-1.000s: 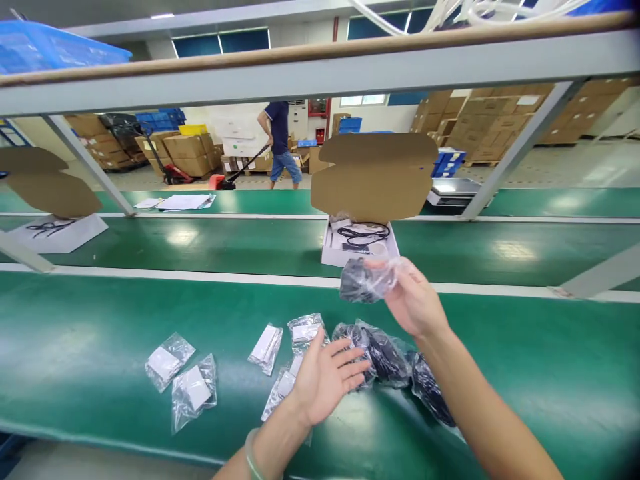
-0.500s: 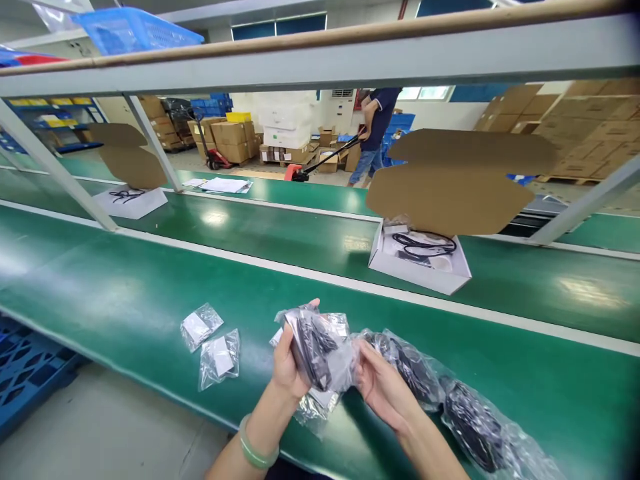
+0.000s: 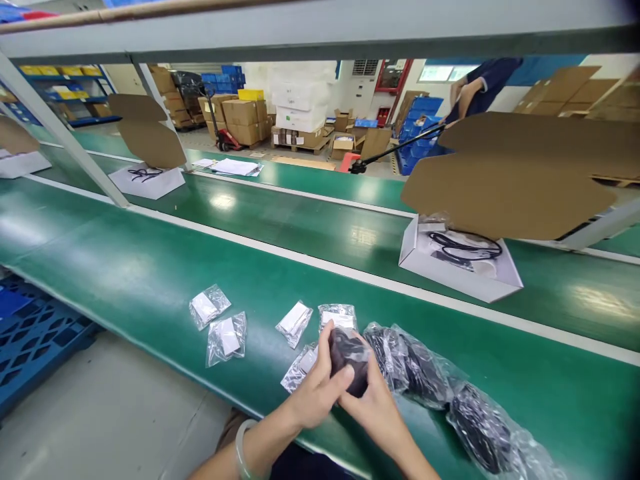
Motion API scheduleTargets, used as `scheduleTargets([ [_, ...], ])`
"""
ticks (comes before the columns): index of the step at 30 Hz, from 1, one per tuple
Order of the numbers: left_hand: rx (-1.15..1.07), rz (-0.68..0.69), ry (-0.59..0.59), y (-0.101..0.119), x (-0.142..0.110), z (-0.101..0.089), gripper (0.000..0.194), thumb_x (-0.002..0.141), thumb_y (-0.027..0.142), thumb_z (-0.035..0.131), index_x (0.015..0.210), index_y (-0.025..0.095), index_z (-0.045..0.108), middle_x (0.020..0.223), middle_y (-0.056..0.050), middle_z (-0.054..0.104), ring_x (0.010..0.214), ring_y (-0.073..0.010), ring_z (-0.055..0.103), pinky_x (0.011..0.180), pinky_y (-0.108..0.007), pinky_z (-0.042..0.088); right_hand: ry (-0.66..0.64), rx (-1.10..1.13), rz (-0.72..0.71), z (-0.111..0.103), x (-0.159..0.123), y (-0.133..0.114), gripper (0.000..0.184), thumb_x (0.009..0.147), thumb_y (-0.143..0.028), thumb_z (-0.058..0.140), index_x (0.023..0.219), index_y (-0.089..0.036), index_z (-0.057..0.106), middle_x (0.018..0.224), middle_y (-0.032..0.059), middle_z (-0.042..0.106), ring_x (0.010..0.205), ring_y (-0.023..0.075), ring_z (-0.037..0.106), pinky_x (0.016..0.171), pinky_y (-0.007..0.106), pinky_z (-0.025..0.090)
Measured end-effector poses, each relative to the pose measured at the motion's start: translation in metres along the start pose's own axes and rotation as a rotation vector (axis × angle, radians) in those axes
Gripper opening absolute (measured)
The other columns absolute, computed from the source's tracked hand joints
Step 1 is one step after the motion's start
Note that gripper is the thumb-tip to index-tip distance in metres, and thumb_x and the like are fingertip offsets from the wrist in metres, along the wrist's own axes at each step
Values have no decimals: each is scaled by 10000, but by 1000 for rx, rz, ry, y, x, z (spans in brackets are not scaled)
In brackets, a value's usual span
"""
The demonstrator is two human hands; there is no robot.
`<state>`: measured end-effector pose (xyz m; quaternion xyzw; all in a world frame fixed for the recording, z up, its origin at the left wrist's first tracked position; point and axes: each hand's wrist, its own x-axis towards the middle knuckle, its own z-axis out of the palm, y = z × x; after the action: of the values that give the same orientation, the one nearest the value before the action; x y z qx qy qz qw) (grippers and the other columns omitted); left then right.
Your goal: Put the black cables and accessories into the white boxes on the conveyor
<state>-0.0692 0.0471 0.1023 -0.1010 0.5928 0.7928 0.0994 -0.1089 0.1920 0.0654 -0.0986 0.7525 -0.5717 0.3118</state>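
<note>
My left hand [image 3: 315, 397] and my right hand [image 3: 374, 403] both grip a dark bundle in clear plastic [image 3: 350, 360], just above the green belt. The left thumb presses on its front, while the right fingers wrap its other side. What exactly is inside the plastic cannot be made out. Close to the right hand lies a row of bagged black bundles [image 3: 423, 373], running toward the lower right. Around the left hand are small clear packets with white inserts [image 3: 294, 323], one of them partly covered by the fingers. Two more packets [image 3: 226, 339] lie farther left.
Beyond a white rail, an open white box [image 3: 453, 283] holds a black cable [image 3: 465, 248] under its raised cardboard lid [image 3: 510, 180]. A similar box [image 3: 150, 187] and papers [image 3: 235, 167] are farther left. A shelf beam [image 3: 300, 37] crosses overhead. Behind, a person [image 3: 475, 93] holds a pallet-jack handle.
My right hand has moved from the loose end of the plastic to the bundle's side. The bundle is now turned and more compact between both hands. The view has shifted left and down.
</note>
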Motion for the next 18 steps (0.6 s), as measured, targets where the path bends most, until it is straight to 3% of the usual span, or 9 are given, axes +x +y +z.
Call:
scheduleTargets([
  [2,138,39,-74,-4,-7,-13,859,923,497,499,1554,183,10,1619,-125,149,1493,-258,137,1234,-415,134,83,98,-7,-5,4,9,736,729,-468,731,1347,-253,395,1338,107,535,1246,307,494,1101,484,370],
  [5,556,1,66,-14,-12,-38,746,880,457,571,1511,208,262,1564,-138,276,1457,-301,217,1211,-495,176,176,408,15,-17,10,29,530,705,-468,750,1141,-243,547,1148,75,640,1076,285,588,999,444,451],
  [7,850,-27,87,-24,-10,-51,736,819,398,646,1460,183,354,1488,-161,372,1402,-318,287,1180,-526,231,179,641,90,-22,14,41,474,666,-442,772,1054,-240,588,1074,61,671,1002,276,617,909,419,498],
  [10,1125,-10,-165,-42,-8,-58,799,720,290,713,1434,163,379,1503,-166,356,1400,-343,257,1167,-536,242,111,877,267,-21,21,54,437,605,-416,793,966,-231,632,950,48,697,915,289,645,790,425,544],
  [13,1276,57,-300,-56,-9,-54,593,738,209,636,1310,190,484,1522,-137,348,1416,-356,226,1164,-542,218,89,957,332,-16,27,58,326,588,-380,802,827,-224,645,879,34,703,895,295,654,776,448,563],
  [15,1322,93,-267,-60,-13,-54,465,750,157,559,1211,194,512,1475,-131,408,1384,-346,286,1119,-542,266,152,963,346,-17,31,59,277,578,-359,811,711,-215,617,876,28,710,882,290,661,782,452,571],
  [18,1272,131,-123,-55,-19,-65,380,710,101,527,1078,187,490,1407,-141,467,1359,-342,327,1061,-546,296,266,938,330,-27,36,60,261,594,-386,789,693,-211,623,832,29,718,805,286,674,763,474,579],
])
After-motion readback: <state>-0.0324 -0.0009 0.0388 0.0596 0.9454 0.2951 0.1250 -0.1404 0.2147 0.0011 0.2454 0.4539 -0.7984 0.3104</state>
